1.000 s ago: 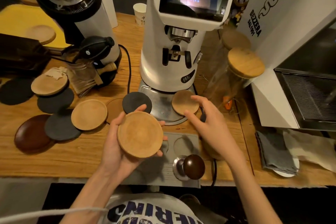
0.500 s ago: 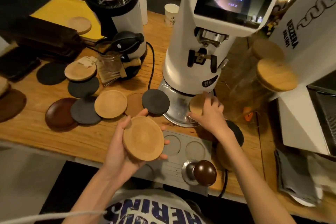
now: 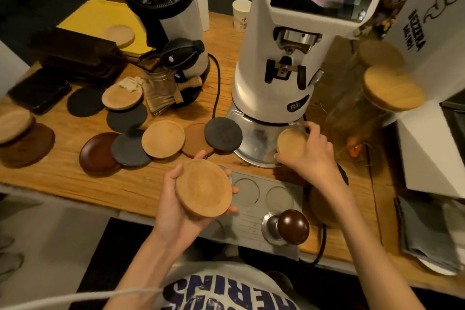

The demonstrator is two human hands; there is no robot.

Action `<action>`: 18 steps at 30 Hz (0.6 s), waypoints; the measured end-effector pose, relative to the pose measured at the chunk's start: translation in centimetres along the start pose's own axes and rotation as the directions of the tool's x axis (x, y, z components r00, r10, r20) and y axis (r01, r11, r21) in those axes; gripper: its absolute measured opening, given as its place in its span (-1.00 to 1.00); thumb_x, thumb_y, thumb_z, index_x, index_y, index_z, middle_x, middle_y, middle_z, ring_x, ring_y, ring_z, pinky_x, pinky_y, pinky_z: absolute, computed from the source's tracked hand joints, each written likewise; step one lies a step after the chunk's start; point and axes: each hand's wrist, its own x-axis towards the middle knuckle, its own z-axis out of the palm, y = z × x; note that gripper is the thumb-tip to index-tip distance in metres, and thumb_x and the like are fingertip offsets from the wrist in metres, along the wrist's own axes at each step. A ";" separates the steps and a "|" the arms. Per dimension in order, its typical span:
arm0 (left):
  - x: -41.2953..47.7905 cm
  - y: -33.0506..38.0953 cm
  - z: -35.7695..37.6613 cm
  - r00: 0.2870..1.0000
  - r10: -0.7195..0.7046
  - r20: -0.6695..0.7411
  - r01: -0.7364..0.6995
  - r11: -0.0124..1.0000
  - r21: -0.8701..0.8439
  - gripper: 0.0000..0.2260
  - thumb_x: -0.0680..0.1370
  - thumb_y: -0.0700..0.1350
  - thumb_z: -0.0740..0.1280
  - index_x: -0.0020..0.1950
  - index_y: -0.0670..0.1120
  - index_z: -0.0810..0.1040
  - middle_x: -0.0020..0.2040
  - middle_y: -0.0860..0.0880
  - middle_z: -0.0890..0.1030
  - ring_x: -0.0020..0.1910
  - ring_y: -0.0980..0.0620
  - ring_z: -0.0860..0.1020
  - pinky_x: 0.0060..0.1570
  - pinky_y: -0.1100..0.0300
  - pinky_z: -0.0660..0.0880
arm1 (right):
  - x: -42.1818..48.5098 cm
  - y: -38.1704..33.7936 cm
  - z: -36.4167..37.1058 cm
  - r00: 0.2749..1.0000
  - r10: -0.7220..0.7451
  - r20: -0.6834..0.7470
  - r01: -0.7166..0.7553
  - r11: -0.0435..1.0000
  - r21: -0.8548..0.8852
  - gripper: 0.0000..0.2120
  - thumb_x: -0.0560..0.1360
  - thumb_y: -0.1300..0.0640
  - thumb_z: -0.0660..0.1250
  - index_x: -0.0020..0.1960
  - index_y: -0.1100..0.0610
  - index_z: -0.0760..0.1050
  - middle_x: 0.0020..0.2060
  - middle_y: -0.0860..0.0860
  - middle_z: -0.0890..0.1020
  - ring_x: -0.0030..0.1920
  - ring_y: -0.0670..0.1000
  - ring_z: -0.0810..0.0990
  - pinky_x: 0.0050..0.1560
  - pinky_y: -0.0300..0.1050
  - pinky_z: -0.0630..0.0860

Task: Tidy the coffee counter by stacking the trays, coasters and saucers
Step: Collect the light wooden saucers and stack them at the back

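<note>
My left hand (image 3: 176, 209) grips a light wooden saucer (image 3: 203, 187), bottom side up, above the counter's front edge. My right hand (image 3: 312, 156) holds a smaller light wooden saucer (image 3: 292, 143), lifted over the metal base of the white grinder (image 3: 276, 63). On the counter to the left lie a dark round coaster (image 3: 223, 133), a brown coaster (image 3: 196, 139), a light wooden saucer (image 3: 163, 138), a grey coaster (image 3: 129, 148) and a dark brown saucer (image 3: 97, 152). Another wooden saucer (image 3: 122, 96) rests on dark coasters further back.
A yellow tray (image 3: 98, 20) with a saucer on it and dark trays (image 3: 75, 55) sit at the back left. A black grinder (image 3: 166, 17), a grey tamping mat (image 3: 261, 201) with a tamper (image 3: 289, 226), lidded glass jars (image 3: 387, 93) and the espresso machine crowd the counter.
My right hand has closed around the small saucer on the grinder's base and raised it. My left hand keeps holding its saucer. The view has shifted left.
</note>
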 end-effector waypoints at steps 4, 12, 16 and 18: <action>0.3 -1.1 0.9 0.998 -0.069 0.013 0.069 0.997 0.030 -0.53 0.46 0.20 0.21 0.32 0.07 0.53 0.19 -0.33 0.58 0.01 -0.37 0.60 -0.24 -0.16 0.60 | -4.0 0.3 -2.8 0.997 -0.023 -0.072 0.034 0.988 0.152 -0.03 0.21 -0.28 0.53 0.45 -0.19 0.06 0.40 0.04 0.32 0.39 0.13 0.29 0.32 0.13 0.37; 0.7 -2.9 2.1 0.987 -0.131 0.089 0.120 0.985 0.123 -0.54 0.51 0.21 0.17 0.34 0.07 0.50 0.21 -0.30 0.59 0.07 -0.36 0.59 -0.18 -0.18 0.60 | -11.5 -2.8 -5.0 0.977 -0.179 -0.113 0.209 0.893 0.399 -0.10 0.19 -0.33 0.50 0.38 -0.32 0.09 0.23 -0.35 0.34 0.29 -0.20 0.36 0.18 -0.19 0.39; 0.5 -3.4 2.2 0.988 -0.142 0.059 0.137 0.988 0.076 -0.56 0.49 0.18 0.23 0.27 0.01 0.57 0.17 -0.19 0.64 0.03 -0.19 0.65 -0.21 -0.15 0.59 | -13.4 -4.7 -3.6 0.964 -0.255 -0.078 0.264 0.881 0.393 -0.13 0.26 -0.23 0.54 0.38 -0.32 0.08 0.27 -0.27 0.34 0.33 -0.18 0.32 0.29 -0.09 0.40; 0.4 -3.5 2.1 0.987 -0.148 0.055 0.144 0.987 0.067 -0.56 0.49 0.18 0.23 0.24 -0.03 0.61 0.13 -0.18 0.66 0.02 -0.14 0.67 -0.20 -0.09 0.60 | -14.0 -5.5 -2.7 0.957 -0.287 -0.033 0.279 0.889 0.362 -0.12 0.28 -0.19 0.55 0.40 -0.30 0.06 0.30 -0.24 0.32 0.35 -0.16 0.29 0.33 -0.04 0.38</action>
